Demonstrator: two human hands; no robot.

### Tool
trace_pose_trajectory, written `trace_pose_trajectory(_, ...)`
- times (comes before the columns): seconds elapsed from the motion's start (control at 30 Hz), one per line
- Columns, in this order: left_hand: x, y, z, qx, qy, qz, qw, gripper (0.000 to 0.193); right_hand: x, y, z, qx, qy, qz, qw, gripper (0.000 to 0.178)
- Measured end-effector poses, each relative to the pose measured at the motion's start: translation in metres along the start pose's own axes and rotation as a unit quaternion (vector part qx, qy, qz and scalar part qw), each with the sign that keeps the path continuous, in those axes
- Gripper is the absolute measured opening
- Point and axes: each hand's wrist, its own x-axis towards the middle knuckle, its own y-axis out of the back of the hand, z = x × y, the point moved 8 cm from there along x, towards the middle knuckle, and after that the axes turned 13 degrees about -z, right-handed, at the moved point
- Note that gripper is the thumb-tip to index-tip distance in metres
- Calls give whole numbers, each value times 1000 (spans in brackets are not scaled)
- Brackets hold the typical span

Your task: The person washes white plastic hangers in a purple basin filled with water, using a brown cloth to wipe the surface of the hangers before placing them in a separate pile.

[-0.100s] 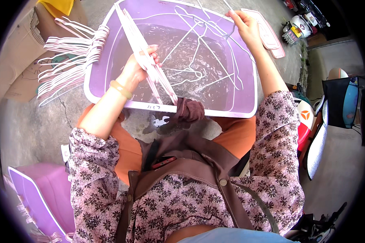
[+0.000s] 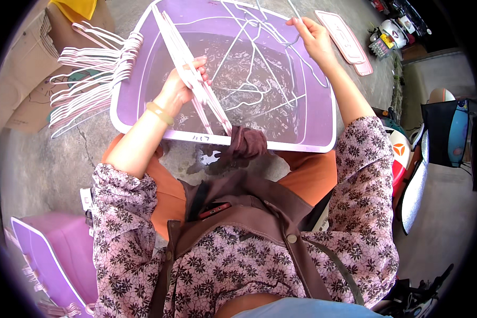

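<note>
A purple tub [image 2: 327, 114] with a white rim stands in front of me, holding cloudy water. My left hand [image 2: 181, 87] is closed around a bundle of pale pink hangers [image 2: 170, 40], which slants across the tub's left side and reaches the near rim. Over the tub's far right, my right hand [image 2: 317, 41] pinches a white wire hanger [image 2: 297, 11]. Several tangled white hangers [image 2: 255, 49] lie below and left of it, partly over the water. Which of them are hooked together I cannot tell. A wet dark brown cloth [image 2: 248, 142] drapes over the near rim.
Many pink-white hangers [image 2: 98, 61] hang over the tub's left rim. Cardboard boxes [image 2: 29, 63] and a yellow cloth [image 2: 79, 6] stand beyond them. A second purple tub [image 2: 58, 238] is at lower left. A pink-white lid [image 2: 342, 37] lies right of the tub, with parked scooters [image 2: 395, 34] farther off.
My right hand has moved slightly left and the tangled hangers have shifted left with it. My left hand keeps its hold on the bundle, almost still.
</note>
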Motion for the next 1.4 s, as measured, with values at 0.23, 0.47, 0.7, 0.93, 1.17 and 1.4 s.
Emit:
trace_pose_trajectory(0.23, 13, 15, -7, -20, 0, -12, 1000, 24, 6, 16, -11, -24, 5, 62, 998, 29)
trace_pose_trajectory(0.47, 15, 6, 0, -2, -9, 14, 1000, 38, -2, 13, -58, 65, 73, -48, 994, 30)
trace_pose_trajectory(0.7, 25, 1, 14, 84, -57, 105, 989, 35, -22, 19, -96, 89, 122, -114, 982, 30)
trace_pose_trajectory(0.93, 40, -6, 0, 125, 12, -62, 990, 20, -19, 30, -78, -3, 93, -61, 994, 34)
trace_pose_trajectory(1.17, 30, -1, -9, 116, 12, 108, 987, 13, -5, 53, -32, -193, 43, 101, 975, 38)
trace_pose_trajectory(1.4, 34, 6, -10, 59, -18, 91, 994, 21, 16, 5, -26, -345, 8, -96, 934, 31)
